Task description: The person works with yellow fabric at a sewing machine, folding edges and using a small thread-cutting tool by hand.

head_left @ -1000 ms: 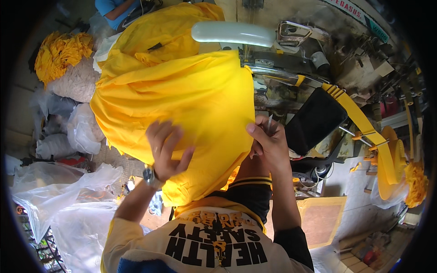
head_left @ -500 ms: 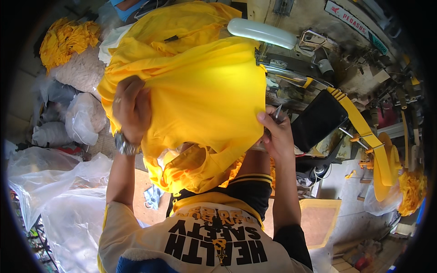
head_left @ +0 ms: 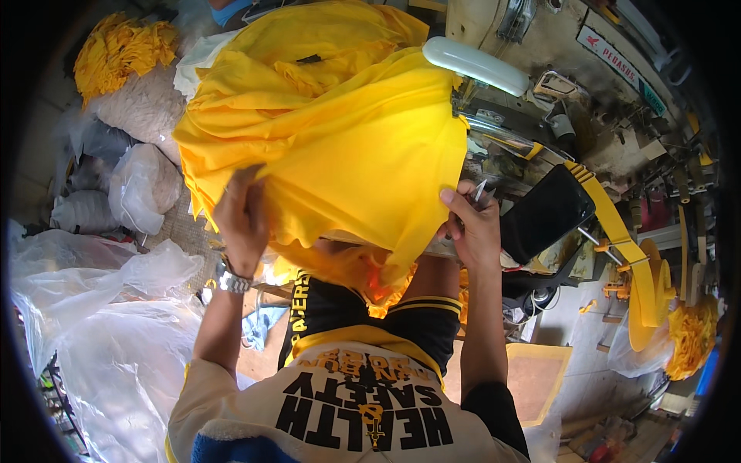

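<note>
A wide piece of yellow cloth (head_left: pixel 370 166) spreads in front of me, its far side bunched and its near edge hanging over my lap, blurred. On the cloth's left side is my left hand (head_left: pixel 245 220), with fingers curled against the fabric and somewhat smeared. My right hand (head_left: pixel 472 231) pinches the right edge between thumb and fingers. Pointed metal blades (head_left: pixel 482 193), like small thread snips, stick up from that same hand; their handles are hidden. Just beyond the cloth's right edge is a sewing machine (head_left: pixel 494 127), partly covered by the fabric.
A white lamp (head_left: pixel 477 65) hangs over the machine. Right of my right hand lies a black phone-like slab (head_left: pixel 546 207), beside a yellow strip (head_left: pixel 610 216) running to a roll (head_left: pixel 652 297). Plastic sheets (head_left: pixel 116 347) and a yellow cloth heap (head_left: pixel 123 54) are at left.
My left hand has moved right and slightly nearer. The cloth's bunched near part has dropped and swung away, uncovering my lap. My right hand stays at the edge; the view has shifted slightly.
</note>
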A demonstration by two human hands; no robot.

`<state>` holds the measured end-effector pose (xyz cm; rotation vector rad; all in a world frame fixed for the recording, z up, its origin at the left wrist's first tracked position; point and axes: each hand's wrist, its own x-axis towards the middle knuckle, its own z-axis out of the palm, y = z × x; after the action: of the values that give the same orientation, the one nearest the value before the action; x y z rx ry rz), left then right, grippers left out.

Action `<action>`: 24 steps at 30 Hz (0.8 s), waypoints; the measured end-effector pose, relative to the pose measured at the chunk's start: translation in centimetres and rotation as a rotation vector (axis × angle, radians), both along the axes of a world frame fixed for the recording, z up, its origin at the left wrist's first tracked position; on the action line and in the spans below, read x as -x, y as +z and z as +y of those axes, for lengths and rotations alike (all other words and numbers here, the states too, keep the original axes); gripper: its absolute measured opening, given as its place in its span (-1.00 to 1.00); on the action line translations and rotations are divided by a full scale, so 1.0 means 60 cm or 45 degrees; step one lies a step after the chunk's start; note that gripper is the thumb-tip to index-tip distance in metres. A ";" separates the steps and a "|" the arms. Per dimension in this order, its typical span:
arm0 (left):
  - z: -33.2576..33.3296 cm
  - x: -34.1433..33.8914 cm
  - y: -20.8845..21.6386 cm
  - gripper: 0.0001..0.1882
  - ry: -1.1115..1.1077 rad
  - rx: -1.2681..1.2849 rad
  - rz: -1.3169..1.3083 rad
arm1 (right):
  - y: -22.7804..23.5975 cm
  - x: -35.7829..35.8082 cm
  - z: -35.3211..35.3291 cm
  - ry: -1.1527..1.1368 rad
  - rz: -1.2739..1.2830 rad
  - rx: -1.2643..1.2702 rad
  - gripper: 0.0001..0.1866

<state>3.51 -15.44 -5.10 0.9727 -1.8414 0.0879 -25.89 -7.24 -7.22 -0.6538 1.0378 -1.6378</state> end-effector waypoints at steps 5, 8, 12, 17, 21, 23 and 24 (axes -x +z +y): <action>-0.041 0.023 0.103 -0.71 -0.113 0.264 -0.095 | -0.001 -0.006 -0.006 -0.012 -0.028 0.107 -0.90; -0.057 0.033 0.133 -0.72 -0.094 0.278 -0.102 | -0.006 0.005 -0.006 0.028 0.008 0.129 -0.90; -0.101 0.040 0.156 -0.74 -0.132 0.415 -0.110 | -0.002 0.010 -0.002 0.071 0.143 0.021 -0.90; -0.151 0.054 0.186 -0.81 -0.133 0.412 -0.100 | 0.003 0.010 -0.001 0.077 0.183 -0.034 -0.90; -0.195 0.071 0.210 -0.85 -0.246 0.456 -0.068 | 0.009 0.009 -0.004 0.079 0.143 0.013 -0.91; -0.202 0.082 0.216 -0.84 -0.213 0.390 -0.090 | 0.008 0.013 -0.005 0.062 0.148 0.007 -0.91; -0.205 0.087 0.220 -0.83 -0.198 0.357 -0.101 | 0.008 0.015 -0.008 0.052 0.154 0.015 -0.91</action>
<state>-1.71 -27.75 8.08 0.6371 -1.9089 0.2849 -26.80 -7.74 -6.74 -0.7849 1.0949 -1.5861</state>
